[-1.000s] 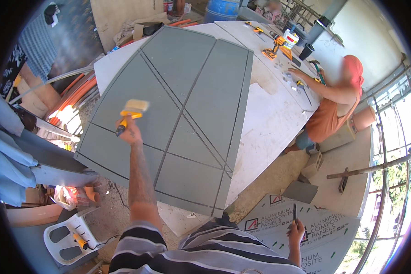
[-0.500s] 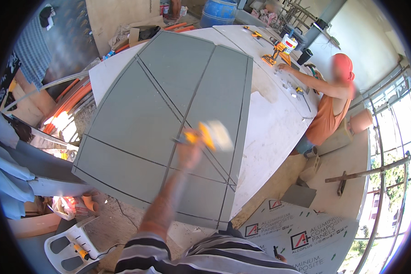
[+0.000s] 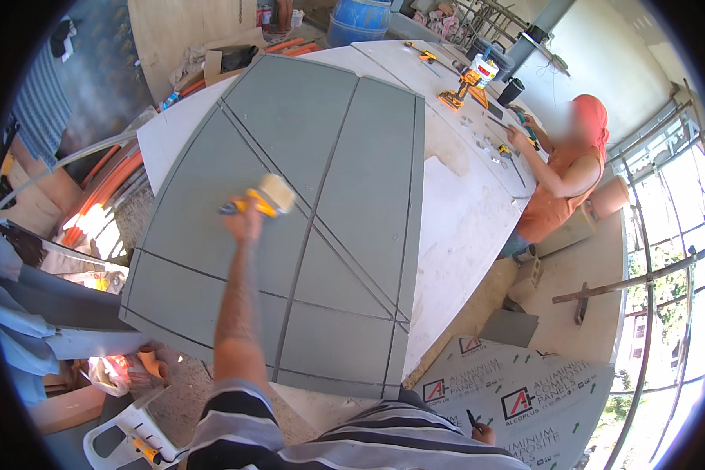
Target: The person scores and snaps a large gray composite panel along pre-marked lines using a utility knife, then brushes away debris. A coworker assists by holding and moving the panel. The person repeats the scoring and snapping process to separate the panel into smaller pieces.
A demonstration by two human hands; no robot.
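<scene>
My left hand [image 3: 244, 222] is closed round the yellow handle of a wide brush [image 3: 276, 196] with pale bristles. The brush is over the left middle part of a large grey panel [image 3: 368, 164], slightly blurred; whether the bristles touch the surface I cannot tell. Dark straight grooves cross the panel, two of them running diagonally side by side. Low on the right, beside my striped shirt, my right hand [image 3: 484, 433] is partly hidden and closed on a slim dark tool [image 3: 472, 421], whose kind I cannot make out.
The panel lies on a white tabletop [image 3: 462, 258]. A co-worker in an orange top [image 3: 560, 188] stands at its right side, near a yellow cordless drill [image 3: 458, 92] and a white tub [image 3: 482, 70]. Printed sheets [image 3: 517, 399] lie lower right; a white plastic chair [image 3: 133, 439] stands lower left.
My left hand has swept the brush left and slightly away from me across the panel. The co-worker's hands have drawn back from the drill and now hold a slim tool.
</scene>
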